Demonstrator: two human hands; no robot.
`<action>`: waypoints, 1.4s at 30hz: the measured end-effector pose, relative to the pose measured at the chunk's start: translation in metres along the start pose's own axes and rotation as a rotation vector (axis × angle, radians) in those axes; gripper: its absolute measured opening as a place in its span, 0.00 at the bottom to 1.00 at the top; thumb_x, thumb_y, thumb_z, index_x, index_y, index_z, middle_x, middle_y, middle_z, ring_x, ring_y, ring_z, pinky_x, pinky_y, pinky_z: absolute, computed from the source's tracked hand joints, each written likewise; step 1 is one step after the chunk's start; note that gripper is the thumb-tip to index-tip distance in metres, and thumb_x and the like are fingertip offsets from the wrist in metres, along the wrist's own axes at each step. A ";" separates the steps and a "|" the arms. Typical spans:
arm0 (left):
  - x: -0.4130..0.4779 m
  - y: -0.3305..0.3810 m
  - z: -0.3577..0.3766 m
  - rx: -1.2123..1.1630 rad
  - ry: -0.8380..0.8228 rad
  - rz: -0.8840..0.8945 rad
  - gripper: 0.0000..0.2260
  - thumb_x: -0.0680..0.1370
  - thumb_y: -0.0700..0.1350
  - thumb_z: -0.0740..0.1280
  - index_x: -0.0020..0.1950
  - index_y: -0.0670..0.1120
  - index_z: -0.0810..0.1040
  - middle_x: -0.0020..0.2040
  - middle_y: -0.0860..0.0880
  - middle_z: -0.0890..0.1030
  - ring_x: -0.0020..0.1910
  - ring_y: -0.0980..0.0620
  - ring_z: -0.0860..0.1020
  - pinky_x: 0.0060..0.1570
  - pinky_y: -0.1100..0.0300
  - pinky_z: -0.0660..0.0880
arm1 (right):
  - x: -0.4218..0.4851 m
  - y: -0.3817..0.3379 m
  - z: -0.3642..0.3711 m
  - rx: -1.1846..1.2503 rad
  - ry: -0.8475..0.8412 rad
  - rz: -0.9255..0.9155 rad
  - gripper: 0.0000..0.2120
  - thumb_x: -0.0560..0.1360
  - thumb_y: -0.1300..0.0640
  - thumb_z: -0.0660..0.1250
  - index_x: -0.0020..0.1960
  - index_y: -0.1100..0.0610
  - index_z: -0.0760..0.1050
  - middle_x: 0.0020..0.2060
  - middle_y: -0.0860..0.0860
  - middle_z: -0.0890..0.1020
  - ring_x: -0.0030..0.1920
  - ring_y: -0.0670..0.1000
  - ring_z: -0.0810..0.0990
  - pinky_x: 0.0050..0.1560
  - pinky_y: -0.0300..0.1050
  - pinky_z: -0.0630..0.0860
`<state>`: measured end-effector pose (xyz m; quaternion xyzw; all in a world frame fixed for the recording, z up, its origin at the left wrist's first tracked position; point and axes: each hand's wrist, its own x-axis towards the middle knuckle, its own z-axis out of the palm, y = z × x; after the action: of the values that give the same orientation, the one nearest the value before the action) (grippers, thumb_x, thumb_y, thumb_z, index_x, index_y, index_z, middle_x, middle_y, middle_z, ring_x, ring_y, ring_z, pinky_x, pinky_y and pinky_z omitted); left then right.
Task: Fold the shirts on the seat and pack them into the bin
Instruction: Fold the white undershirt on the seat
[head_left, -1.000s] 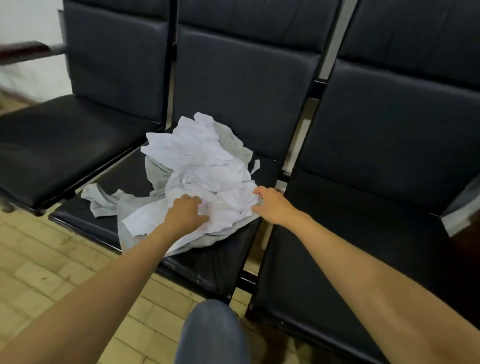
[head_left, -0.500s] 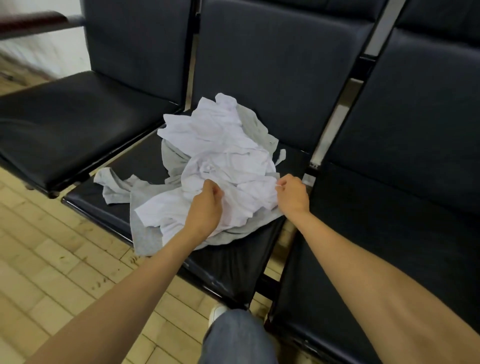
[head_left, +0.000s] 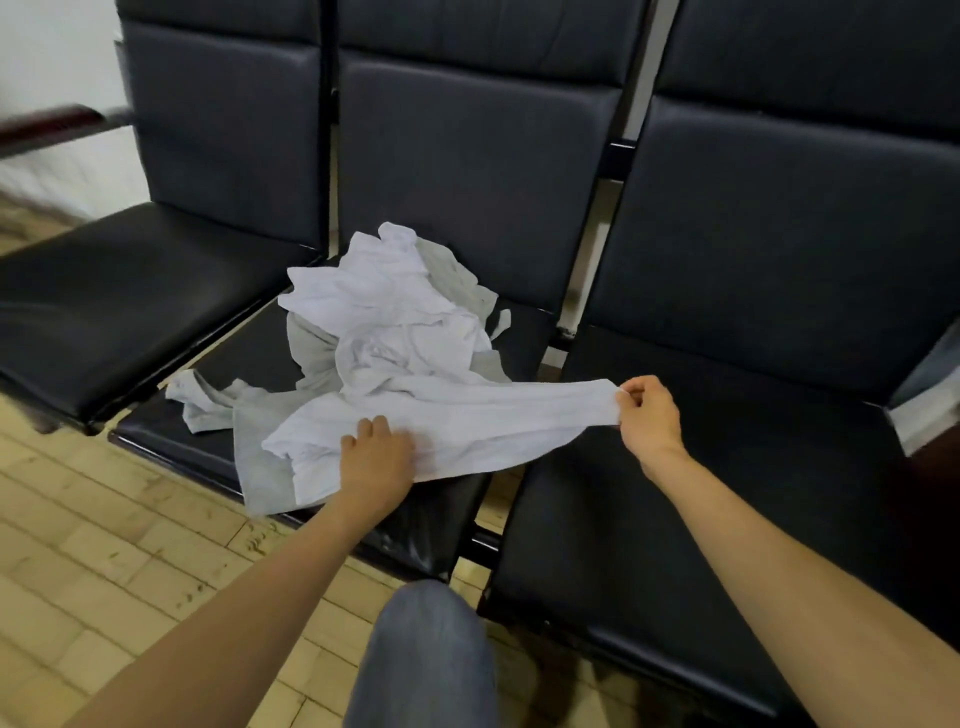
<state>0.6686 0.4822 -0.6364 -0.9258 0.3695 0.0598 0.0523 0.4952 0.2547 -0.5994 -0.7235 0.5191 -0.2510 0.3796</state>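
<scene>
Head view, seats: three black padded seats in a row, backs upright; middle seat (head_left: 249, 358) carries the laundry, right seat (head_left: 727, 467) bare, left seat (head_left: 130, 301) bare.
Head view, pile: heap of white and pale grey shirts (head_left: 395, 322), crumpled, on the middle seat, toward its back and right side.
Head view, white shirt: one white shirt (head_left: 467, 415) drawn out sideways from the pile's near edge, stretched in a band over the gap between middle and right seat; its left part lies on the seat, its right end is lifted.
Head view, grey shirt: a grey shirt (head_left: 260, 447) flat under the white one, its corner hanging over the front edge of the middle seat; a strap-like end trails toward the left.
Head view, left hand: left hand (head_left: 376, 457) palm down on the white shirt near the seat's front edge, fingers curled into the cloth; whether it pinches or only presses, cannot tell.
Head view, right hand: right hand (head_left: 649, 413) over the right seat, thumb and fingers closed on the shirt's right end, holding it taut.
Head view, other: knee in blue jeans (head_left: 426, 654) at bottom centre; pale tiled floor (head_left: 104, 545) at left.
Bin: not in frame.
</scene>
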 end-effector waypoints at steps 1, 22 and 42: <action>-0.003 0.001 0.000 -0.075 0.003 -0.008 0.14 0.81 0.47 0.57 0.64 0.46 0.73 0.62 0.43 0.68 0.61 0.41 0.68 0.59 0.49 0.68 | -0.002 0.003 -0.005 0.000 0.007 0.001 0.04 0.80 0.61 0.59 0.53 0.56 0.71 0.58 0.57 0.74 0.52 0.51 0.73 0.56 0.48 0.74; -0.076 0.262 -0.027 -0.974 -0.203 0.611 0.05 0.82 0.44 0.58 0.51 0.46 0.72 0.45 0.53 0.74 0.45 0.55 0.73 0.48 0.62 0.67 | 0.016 0.110 -0.154 -0.064 0.330 0.255 0.08 0.79 0.63 0.59 0.57 0.62 0.73 0.59 0.61 0.75 0.57 0.59 0.76 0.51 0.49 0.72; -0.034 0.179 0.013 -0.271 0.039 0.401 0.19 0.79 0.53 0.60 0.70 0.54 0.70 0.70 0.53 0.68 0.65 0.48 0.66 0.63 0.58 0.59 | -0.033 0.085 -0.048 -0.825 -0.445 -0.331 0.21 0.82 0.49 0.53 0.74 0.50 0.60 0.73 0.49 0.63 0.73 0.53 0.61 0.72 0.59 0.55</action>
<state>0.5196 0.3785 -0.6535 -0.8334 0.5356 0.1001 -0.0924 0.4003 0.2575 -0.6389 -0.9222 0.3597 0.0791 0.1183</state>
